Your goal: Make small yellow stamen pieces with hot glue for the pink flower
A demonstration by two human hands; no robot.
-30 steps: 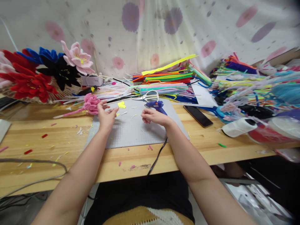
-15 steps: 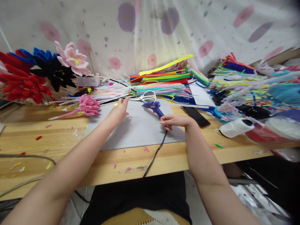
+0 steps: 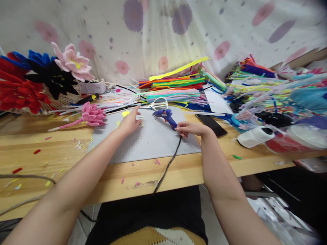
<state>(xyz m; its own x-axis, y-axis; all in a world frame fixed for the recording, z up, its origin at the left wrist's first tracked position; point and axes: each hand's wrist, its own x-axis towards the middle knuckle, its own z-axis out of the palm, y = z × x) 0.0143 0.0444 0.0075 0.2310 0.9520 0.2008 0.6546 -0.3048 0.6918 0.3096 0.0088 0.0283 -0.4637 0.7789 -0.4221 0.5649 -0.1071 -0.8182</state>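
My right hand (image 3: 188, 129) has its fingers closed on the handle end of a blue glue gun (image 3: 166, 117), which lies on a grey cutting mat (image 3: 153, 146) with its nozzle toward the left. A black cord (image 3: 168, 163) runs from the gun over the table's front edge. My left hand (image 3: 130, 121) rests low over the mat's left part, fingers apart and nothing in them. Small yellow scraps (image 3: 125, 113) lie beside it. White-handled scissors (image 3: 159, 103) sit just behind the glue gun. A pink pipe-cleaner flower (image 3: 91, 115) lies to the left of my left hand.
Bundles of coloured pipe cleaners (image 3: 176, 83) are stacked at the back. A phone (image 3: 212, 125) and a white bottle (image 3: 255, 136) lie on the right. Finished fuzzy flowers (image 3: 73, 63) stand at the left. Scraps dot the wooden table (image 3: 76, 163).
The view has shifted slightly, so most things sit a little further left. My right hand stays at the glue gun's handle; my left hand remains over the mat, and more yellow scraps show beside it.
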